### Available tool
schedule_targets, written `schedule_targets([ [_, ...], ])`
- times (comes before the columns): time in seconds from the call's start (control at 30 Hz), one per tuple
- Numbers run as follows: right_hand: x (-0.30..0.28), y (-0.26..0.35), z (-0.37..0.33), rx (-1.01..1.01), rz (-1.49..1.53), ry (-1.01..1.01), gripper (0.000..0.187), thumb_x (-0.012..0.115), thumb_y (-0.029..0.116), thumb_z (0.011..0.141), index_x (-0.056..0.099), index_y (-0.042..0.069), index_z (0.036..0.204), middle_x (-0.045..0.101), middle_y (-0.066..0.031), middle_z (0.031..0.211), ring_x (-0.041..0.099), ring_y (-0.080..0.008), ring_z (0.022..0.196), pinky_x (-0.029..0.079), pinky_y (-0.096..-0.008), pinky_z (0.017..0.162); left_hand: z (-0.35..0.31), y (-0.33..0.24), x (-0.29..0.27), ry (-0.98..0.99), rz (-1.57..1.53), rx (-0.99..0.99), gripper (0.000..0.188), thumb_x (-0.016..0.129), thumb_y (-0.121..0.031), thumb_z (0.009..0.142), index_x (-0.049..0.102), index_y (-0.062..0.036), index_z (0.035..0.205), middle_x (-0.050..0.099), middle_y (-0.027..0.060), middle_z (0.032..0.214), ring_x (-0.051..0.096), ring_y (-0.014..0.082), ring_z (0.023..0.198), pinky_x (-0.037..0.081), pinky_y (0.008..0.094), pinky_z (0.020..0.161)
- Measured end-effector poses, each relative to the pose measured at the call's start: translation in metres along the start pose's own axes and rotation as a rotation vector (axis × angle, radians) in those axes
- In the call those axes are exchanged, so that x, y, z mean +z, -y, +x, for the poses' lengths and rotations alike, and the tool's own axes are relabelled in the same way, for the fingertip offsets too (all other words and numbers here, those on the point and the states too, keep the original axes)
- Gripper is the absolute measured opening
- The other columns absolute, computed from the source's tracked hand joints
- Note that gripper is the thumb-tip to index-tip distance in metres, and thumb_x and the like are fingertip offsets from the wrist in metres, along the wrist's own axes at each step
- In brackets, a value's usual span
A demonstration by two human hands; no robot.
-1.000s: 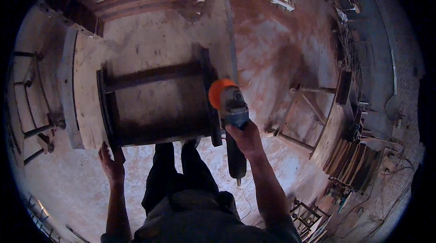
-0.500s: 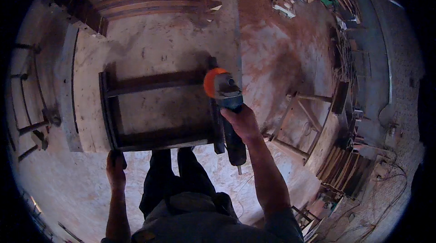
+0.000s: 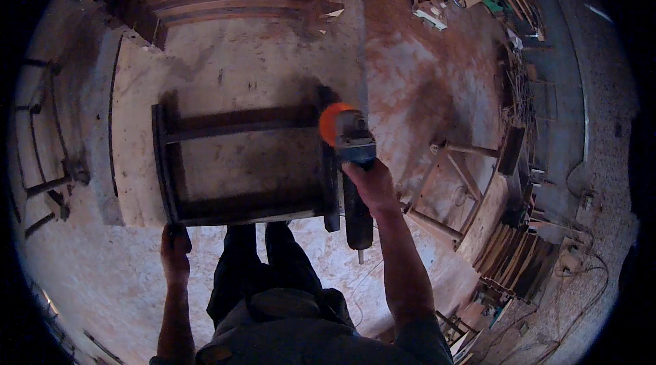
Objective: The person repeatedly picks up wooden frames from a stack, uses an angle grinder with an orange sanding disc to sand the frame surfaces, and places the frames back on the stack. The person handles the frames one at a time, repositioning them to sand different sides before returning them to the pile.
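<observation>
A dark wooden frame [image 3: 246,217], with two side posts joined by two crossbars, lies on a pale board-topped surface [image 3: 239,71]. My left hand [image 3: 175,259] is closed around the near end of its left post. In my right hand [image 3: 373,187] is an angle grinder [image 3: 358,218], gripped just behind its head. The grinder's orange disc [image 3: 333,124] is over the upper part of the right post [image 3: 330,194]. Whether the disc touches the wood I cannot tell.
Long timbers [image 3: 232,0] are stacked at the far side. To the right, a wooden frame piece [image 3: 437,228] stands on the dusty floor, near a row of boards [image 3: 512,259]. More dark frames [image 3: 48,153] are at the left. A cord [image 3: 605,273] trails at the far right.
The grinder has shifted a little to the right with my right hand, its disc now further right over the right post. My left hand keeps its hold on the frame.
</observation>
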State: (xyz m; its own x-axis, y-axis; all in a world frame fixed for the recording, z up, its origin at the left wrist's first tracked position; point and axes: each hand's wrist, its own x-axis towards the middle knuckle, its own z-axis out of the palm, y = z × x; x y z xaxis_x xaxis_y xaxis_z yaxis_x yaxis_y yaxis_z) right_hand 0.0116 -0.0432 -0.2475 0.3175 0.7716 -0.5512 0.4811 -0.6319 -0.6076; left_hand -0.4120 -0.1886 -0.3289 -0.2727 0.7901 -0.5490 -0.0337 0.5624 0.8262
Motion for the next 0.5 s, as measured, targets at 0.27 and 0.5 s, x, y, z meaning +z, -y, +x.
schedule_targets([
  [0.27,0.000,0.000,-0.007,0.010,0.051,0.044,0.052,0.075,0.041,0.079,0.066,0.000,0.109,0.072,-0.0107,0.097,0.066,-0.0189,0.088,0.051,-0.0347,0.078,-0.001,-0.002,0.007,-0.056,-0.044,-0.036,0.023,0.051,-0.013,0.096,0.055,-0.0042,0.117,0.045,-0.0047,0.075,0.037,0.0059,0.063,0.032,0.0238,0.054],
  [0.5,0.003,0.021,-0.008,-0.026,0.030,-0.012,0.050,0.071,0.041,0.081,0.066,0.001,0.110,0.068,-0.0066,0.090,0.061,-0.0153,0.082,0.050,-0.0348,0.074,0.001,0.005,0.000,-0.015,-0.053,-0.026,0.026,0.054,-0.014,0.096,0.056,-0.0044,0.120,0.048,-0.0057,0.082,0.041,0.0061,0.068,0.036,0.0224,0.059],
])
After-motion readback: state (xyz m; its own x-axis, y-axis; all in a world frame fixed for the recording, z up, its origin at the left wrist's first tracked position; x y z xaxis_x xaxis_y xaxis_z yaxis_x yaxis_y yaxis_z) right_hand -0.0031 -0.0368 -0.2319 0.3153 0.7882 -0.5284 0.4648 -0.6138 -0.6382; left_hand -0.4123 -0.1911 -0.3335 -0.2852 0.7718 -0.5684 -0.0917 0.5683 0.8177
